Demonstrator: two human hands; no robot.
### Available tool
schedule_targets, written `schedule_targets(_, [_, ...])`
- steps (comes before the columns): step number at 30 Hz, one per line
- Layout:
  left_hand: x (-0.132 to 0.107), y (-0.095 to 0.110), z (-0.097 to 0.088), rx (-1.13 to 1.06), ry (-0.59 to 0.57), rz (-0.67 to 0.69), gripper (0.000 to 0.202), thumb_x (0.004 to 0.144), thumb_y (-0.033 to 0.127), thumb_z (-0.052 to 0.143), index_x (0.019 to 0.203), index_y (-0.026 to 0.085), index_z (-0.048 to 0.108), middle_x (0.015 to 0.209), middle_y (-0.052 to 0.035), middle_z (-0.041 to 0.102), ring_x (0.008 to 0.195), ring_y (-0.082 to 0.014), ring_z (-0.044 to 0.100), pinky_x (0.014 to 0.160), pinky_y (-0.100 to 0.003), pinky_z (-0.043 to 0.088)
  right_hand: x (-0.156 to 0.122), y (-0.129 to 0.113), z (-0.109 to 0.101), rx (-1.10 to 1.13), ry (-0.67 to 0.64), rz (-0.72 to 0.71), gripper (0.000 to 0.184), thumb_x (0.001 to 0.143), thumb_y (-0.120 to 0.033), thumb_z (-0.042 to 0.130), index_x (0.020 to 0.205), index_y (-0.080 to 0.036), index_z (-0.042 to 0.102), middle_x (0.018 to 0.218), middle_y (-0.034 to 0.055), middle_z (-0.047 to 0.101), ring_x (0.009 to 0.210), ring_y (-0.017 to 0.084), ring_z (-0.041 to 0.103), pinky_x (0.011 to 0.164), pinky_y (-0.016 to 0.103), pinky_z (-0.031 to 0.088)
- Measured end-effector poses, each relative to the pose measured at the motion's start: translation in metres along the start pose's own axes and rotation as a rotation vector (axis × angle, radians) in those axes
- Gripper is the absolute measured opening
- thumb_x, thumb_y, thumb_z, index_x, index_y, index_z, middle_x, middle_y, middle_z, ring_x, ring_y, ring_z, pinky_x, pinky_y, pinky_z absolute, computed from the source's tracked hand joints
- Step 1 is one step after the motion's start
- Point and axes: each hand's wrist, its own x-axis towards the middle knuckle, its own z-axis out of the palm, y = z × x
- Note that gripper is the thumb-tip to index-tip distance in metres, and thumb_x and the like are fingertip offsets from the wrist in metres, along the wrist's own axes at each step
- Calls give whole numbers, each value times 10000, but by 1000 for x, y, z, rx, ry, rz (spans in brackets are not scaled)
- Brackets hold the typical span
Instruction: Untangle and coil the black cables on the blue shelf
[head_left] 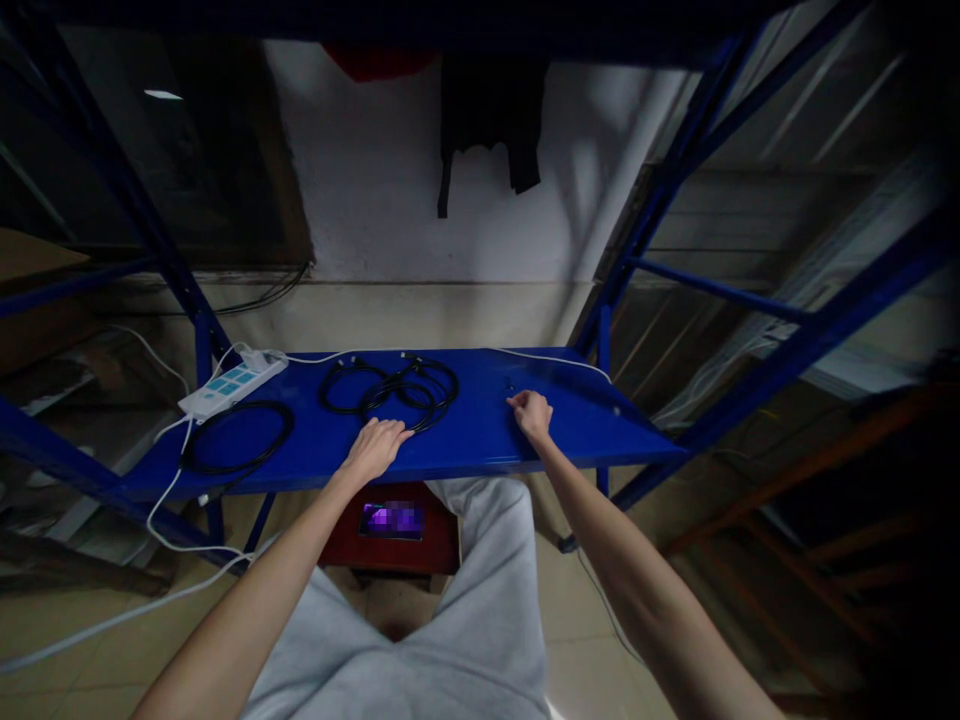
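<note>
My left hand (377,447) rests at the front of the blue shelf (480,440), fingers stretched forward. Its fingertips reach the near edge of several overlapping coils of black cable (409,392) with plug ends at the back; I cannot tell whether they press on the cable. Farther right, my right hand (532,413) is closed in a pinch low over the shelf. What lies between its fingertips, if anything, is too small to make out. Just beyond them is a tiny dark piece (511,387). Another black cable coil (240,437) lies at the shelf's left end.
A white power strip (234,387) with blue sockets sits at the back left, its white cord (161,520) hanging off the shelf. Blue uprights (645,220) frame both sides. Below, a lit phone (391,520) lies on a red stool (382,555) between my legs.
</note>
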Motion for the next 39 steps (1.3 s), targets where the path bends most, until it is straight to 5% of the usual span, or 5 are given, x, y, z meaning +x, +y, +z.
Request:
schedule_targets(9, [-1,1,-2,-2,27,24,401,1070,378,331,835,189,595,836,-69,682,889,-235,587,798,-368,388,-34,-34,-10,149,-51,-377,248,979,-366,435,955,-200,618,789,60,686,674,181,600,637,258,339])
schedule_targets(17, [-3,2,-4,-75,-35,15,330,1055,219,294,947,184,603,922,-89,695,896,-226,631,843,-376,401,-88,-133,-1,15,-298,-581,297,1034,-256,352,1055,-223,647,927,44,723,827,166,659,700,225,385])
schedule_targets(24, [-3,2,-6,-103,-71,1,322,1046,249,303,1104,171,611,1019,-109,700,960,-244,636,894,-389,405,-64,-195,5,-293,-453,-691,224,1014,-289,490,1065,-181,680,995,117,741,917,215,685,745,247,420])
schedule_targets(29, [-2,0,-2,-114,-50,-1,369,1044,441,376,1066,180,637,978,-100,706,940,-244,642,896,-380,413,-54,-209,1,-365,-513,-747,158,946,-217,573,996,-179,718,972,104,745,901,208,693,730,241,438])
schedule_targets(39, [-4,-1,-10,-101,57,34,359,1066,387,327,978,193,616,924,-96,676,953,-245,594,849,-375,398,-52,-189,-6,-455,-698,-1101,303,788,-2,646,991,-202,746,995,86,744,946,215,695,805,271,486])
